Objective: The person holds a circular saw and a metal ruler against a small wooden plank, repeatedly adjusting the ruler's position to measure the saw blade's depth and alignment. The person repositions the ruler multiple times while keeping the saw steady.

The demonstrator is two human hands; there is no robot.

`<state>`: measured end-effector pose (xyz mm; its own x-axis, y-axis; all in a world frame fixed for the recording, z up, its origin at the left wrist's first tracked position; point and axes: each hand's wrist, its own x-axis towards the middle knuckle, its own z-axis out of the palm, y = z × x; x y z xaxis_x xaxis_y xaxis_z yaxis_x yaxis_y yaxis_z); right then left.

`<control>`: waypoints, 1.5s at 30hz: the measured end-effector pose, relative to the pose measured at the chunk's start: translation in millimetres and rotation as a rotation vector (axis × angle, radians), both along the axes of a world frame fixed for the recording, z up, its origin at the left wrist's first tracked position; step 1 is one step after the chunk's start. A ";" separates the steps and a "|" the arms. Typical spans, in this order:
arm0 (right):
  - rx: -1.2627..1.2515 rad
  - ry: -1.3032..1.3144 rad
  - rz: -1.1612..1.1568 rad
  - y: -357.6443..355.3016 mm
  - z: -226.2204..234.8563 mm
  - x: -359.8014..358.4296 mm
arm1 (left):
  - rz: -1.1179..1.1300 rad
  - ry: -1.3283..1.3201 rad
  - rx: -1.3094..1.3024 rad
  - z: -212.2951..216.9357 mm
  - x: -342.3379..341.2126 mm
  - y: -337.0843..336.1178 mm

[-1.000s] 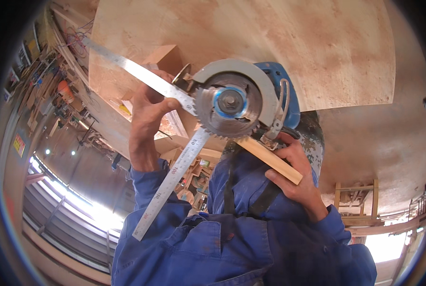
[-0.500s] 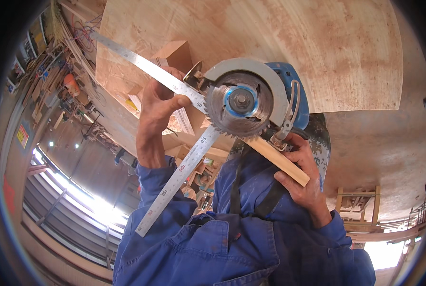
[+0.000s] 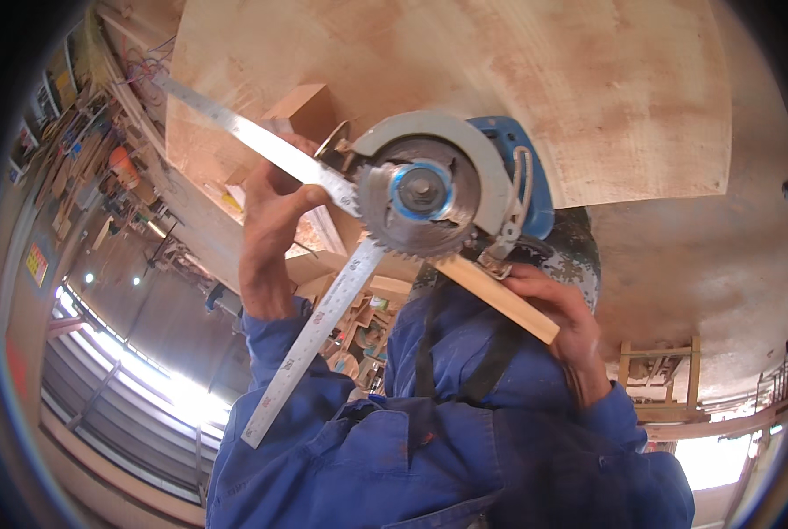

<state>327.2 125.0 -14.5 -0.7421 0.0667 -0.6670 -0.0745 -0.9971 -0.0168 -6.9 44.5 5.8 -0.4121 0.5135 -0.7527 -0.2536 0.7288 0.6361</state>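
My left hand (image 3: 268,216) pinches the long arm of a steel carpenter's square (image 3: 297,339), thumb in front, fingers behind. The square's corner meets the toothed blade (image 3: 385,220) of a circular saw (image 3: 515,163), and its shorter arm slants down toward my chest. A grey guard (image 3: 438,128) curves over the blade; the saw's housing is blue. Below the blade a pale wooden strip (image 3: 500,300) runs toward my right hand (image 3: 570,322). That hand is closed at the strip and the saw's base edge, its thumb hidden.
Behind the saw lies a large plywood sheet (image 3: 605,106). A wooden block (image 3: 306,110) stands behind my left hand. Wood offcuts and an orange bucket (image 3: 123,166) are on the left. A wooden frame (image 3: 658,375) stands at the right.
The saw, square and strip have shifted slightly left in view, along with the background. My right thumb, earlier across the front of the strip, is out of sight now.
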 end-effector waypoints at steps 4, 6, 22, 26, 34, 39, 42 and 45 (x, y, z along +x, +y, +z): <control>0.360 0.043 0.275 7.5 -16.0 -7.0 | 0.005 -0.027 -0.004 5.3 -2.6 -2.8; 0.239 -0.037 0.224 0.2 -21.4 -8.9 | 0.006 0.007 0.023 0.5 -1.6 -4.3; 0.030 -0.101 -0.027 -21.1 -29.7 -15.7 | 0.007 -0.021 0.039 -2.9 -5.2 -0.5; 0.027 -0.075 -0.033 -29.8 -36.7 -10.3 | 0.021 -0.023 0.058 -1.5 -2.0 3.5; 0.222 -0.202 0.085 -26.6 -38.2 -13.8 | 0.024 -0.067 0.057 -1.8 -2.5 -0.5; 0.135 -0.178 0.036 -25.4 -41.4 -13.7 | 0.031 -0.058 0.059 -1.6 -1.4 1.1; 0.189 -0.193 0.039 -26.0 -41.6 -17.2 | 0.031 -0.047 0.057 -2.5 -1.4 -0.5; 0.185 -0.169 0.033 -24.9 -41.9 -17.8 | 0.024 -0.047 0.053 -3.7 -2.4 -0.6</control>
